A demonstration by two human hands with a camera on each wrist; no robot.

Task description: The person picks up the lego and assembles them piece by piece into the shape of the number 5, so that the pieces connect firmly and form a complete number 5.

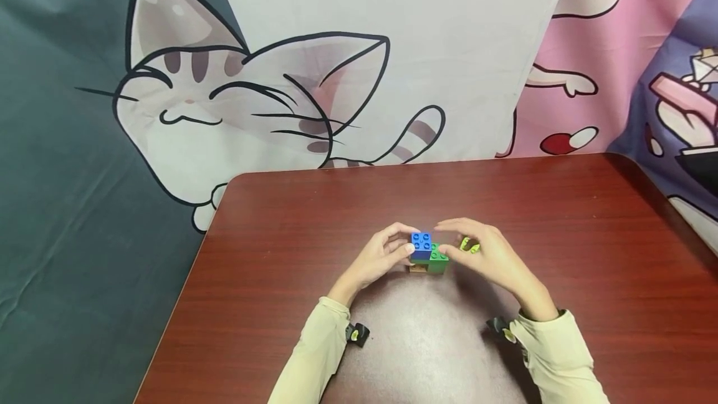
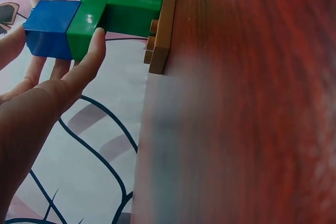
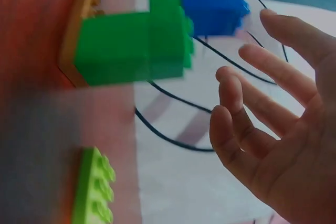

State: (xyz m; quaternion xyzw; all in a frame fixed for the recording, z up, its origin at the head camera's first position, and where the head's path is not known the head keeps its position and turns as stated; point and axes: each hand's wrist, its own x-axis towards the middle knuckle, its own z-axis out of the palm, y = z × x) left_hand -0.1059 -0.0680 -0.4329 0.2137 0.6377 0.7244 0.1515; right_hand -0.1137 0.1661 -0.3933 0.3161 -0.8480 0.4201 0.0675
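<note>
A small toy-brick stack stands on the table: a brown brick (image 2: 164, 35) at the bottom, a green brick (image 3: 115, 48) above it, another green brick (image 2: 88, 22) laid across, and a blue brick (image 1: 421, 247) on top at the left end. My left hand (image 1: 380, 255) holds the stack from the left, thumb and fingers about the blue brick, with one fingertip reaching the upper green brick in the left wrist view. To the right, my right hand (image 1: 490, 259) is spread and relaxed; the right wrist view shows it apart from the bricks, holding nothing.
A lime-green brick (image 3: 90, 187) lies on the table to the right of the stack, partly behind the right hand in the head view. The reddish-brown wooden table (image 1: 280, 304) ends at a cat-printed cloth (image 1: 348, 5) behind it.
</note>
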